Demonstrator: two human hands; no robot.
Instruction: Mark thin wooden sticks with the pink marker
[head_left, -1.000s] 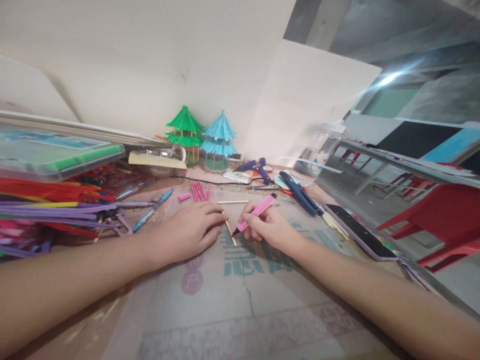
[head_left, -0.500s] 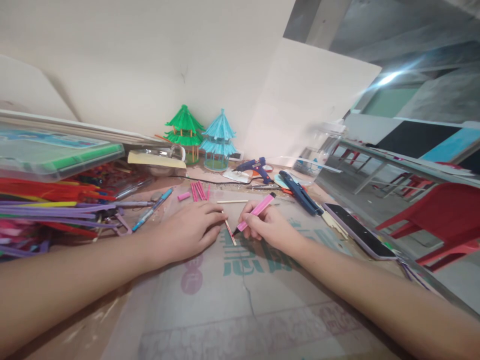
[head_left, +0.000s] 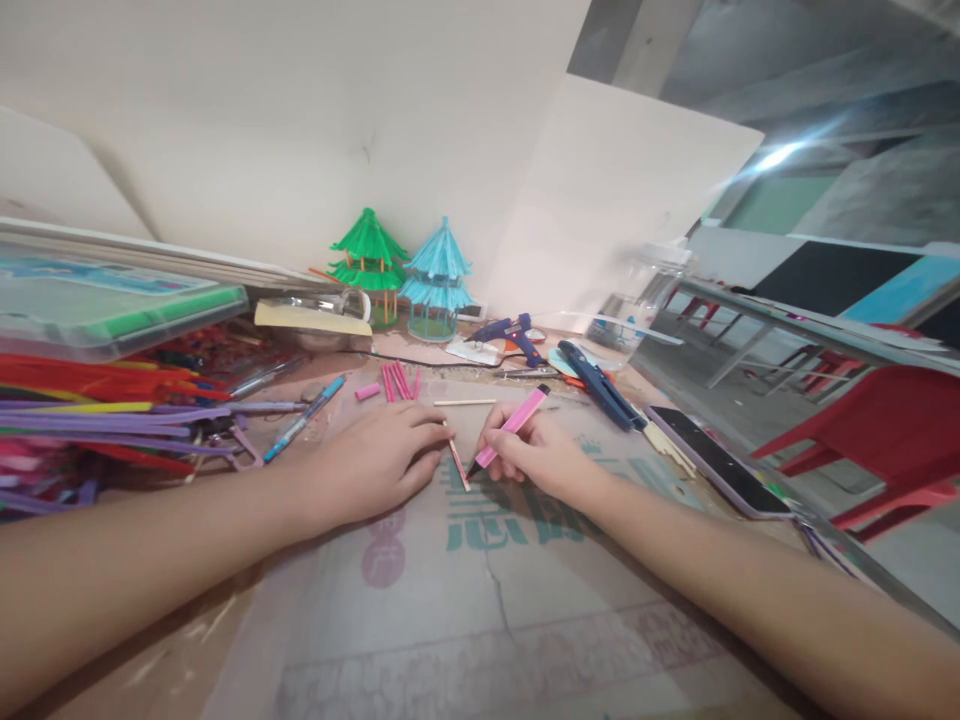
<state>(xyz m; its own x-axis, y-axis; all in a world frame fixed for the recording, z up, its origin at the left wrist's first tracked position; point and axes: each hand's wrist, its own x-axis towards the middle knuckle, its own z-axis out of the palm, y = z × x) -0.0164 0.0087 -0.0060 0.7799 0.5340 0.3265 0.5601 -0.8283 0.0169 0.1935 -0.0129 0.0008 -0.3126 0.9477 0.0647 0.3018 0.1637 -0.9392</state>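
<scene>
My right hand (head_left: pixel 525 440) grips a pink marker (head_left: pixel 519 420), its dark tip near the lower end of a thin wooden stick (head_left: pixel 457 460). The stick is partly coloured pink. My left hand (head_left: pixel 382 455) lies palm down, its fingertips closed on the stick's upper end; the exact hold is partly hidden. Just beyond it are a pink marker cap (head_left: pixel 367 392) and several pink sticks (head_left: pixel 400 382). A plain wooden stick (head_left: pixel 465 403) rests between and beyond my hands. Beneath everything is a translucent printed sheet (head_left: pixel 420 630).
At the back stand a green pagoda model (head_left: pixel 369 265) and a blue one (head_left: pixel 439 280). A glue gun (head_left: pixel 514 335), utility knife (head_left: pixel 600 388) and phone (head_left: pixel 716 460) lie to the right. On the left are a blue pen (head_left: pixel 306 418), pipe cleaners (head_left: pixel 112 425) and a plastic case (head_left: pixel 112 310).
The marker tip has shifted slightly down along the stick towards its lower end. My left hand is almost still.
</scene>
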